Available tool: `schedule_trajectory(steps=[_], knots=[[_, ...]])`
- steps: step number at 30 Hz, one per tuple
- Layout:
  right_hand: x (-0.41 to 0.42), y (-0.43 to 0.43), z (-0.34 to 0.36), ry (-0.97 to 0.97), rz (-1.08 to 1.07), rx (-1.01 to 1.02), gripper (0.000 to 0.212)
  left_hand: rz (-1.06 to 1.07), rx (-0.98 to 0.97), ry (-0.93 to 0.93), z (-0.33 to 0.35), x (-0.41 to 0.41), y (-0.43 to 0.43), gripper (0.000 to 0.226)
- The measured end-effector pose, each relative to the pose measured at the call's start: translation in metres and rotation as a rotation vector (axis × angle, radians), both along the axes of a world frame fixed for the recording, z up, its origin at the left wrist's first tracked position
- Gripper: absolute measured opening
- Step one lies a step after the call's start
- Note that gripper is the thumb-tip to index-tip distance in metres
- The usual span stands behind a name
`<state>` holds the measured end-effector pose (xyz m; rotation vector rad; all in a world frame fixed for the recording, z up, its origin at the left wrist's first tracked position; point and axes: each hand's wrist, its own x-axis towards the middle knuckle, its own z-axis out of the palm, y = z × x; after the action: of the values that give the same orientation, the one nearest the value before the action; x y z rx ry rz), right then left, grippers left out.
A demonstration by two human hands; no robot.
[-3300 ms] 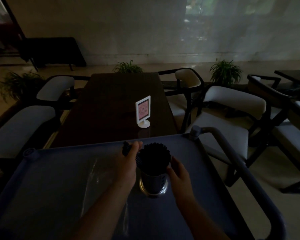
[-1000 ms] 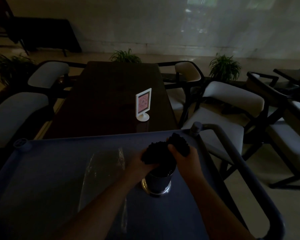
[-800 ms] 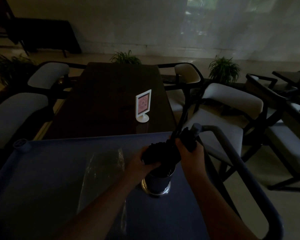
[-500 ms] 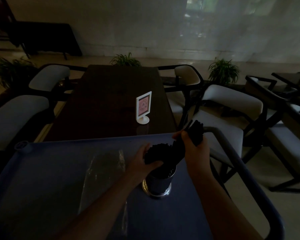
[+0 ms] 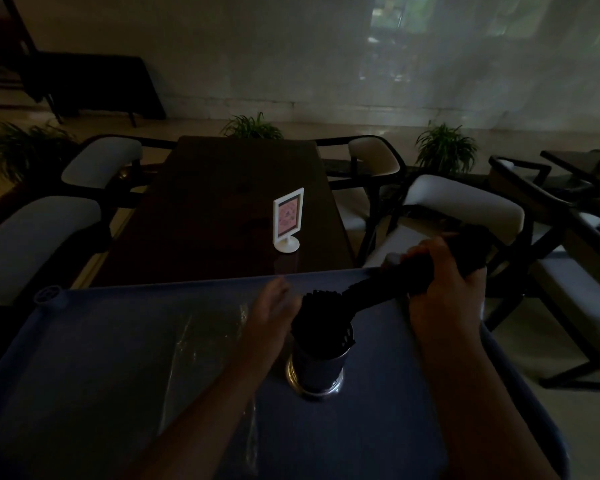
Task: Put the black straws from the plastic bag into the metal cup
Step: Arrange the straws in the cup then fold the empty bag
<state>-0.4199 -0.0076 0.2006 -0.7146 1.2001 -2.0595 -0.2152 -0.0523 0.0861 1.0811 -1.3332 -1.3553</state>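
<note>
Slanting down from the right hand [image 5: 444, 282], a bundle of black straws [image 5: 378, 289] sits clenched in its curled fingers, the lower ends meeting more straws packed upright in the metal cup [image 5: 314, 374]. The left hand [image 5: 269, 308] rests against those, fingers loose and blurred. A clear plastic bag [image 5: 205, 341] lies flat on the blue cart [image 5: 84, 358], left of the cup.

The straws [image 5: 378, 292] are black, the cup [image 5: 314, 372] silvery metal, the cart top [image 5: 84, 358] plain blue, and the bag [image 5: 201, 344] clear. A white-framed sign [image 5: 288, 220] shows a pink patterned card on the dark brown table [image 5: 222, 202]. The chairs [image 5: 461, 206] are pale grey with black frames.
</note>
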Motion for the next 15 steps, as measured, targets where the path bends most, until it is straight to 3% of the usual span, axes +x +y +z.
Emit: schedule_trajectory(steps=[2,4,8,10,13,15], knots=[[-0.001,0.008,0.007,-0.088,0.028,-0.045,0.026,0.196,-0.172,-0.041,0.016,0.007,0.007,0.020],[0.002,0.014,0.014,-0.304,0.082,-0.115,0.038,0.274,-0.314,-0.033,0.034,0.009,0.018,0.019],[0.017,0.011,0.020,-0.658,0.150,-0.138,0.005,0.003,-0.195,0.054,0.060,-0.011,0.050,0.035],[0.030,0.009,0.018,-0.729,0.176,-0.122,0.023,-0.204,-0.065,0.124,0.066,-0.024,0.058,0.042],[0.051,0.009,0.013,-0.788,0.198,-0.070,0.024,-0.384,-0.005,0.239,0.070,-0.038,0.062,0.082],[0.059,0.010,0.009,-0.799,0.188,-0.040,0.029,-0.333,0.005,0.296,0.071,-0.041,0.063,0.065]])
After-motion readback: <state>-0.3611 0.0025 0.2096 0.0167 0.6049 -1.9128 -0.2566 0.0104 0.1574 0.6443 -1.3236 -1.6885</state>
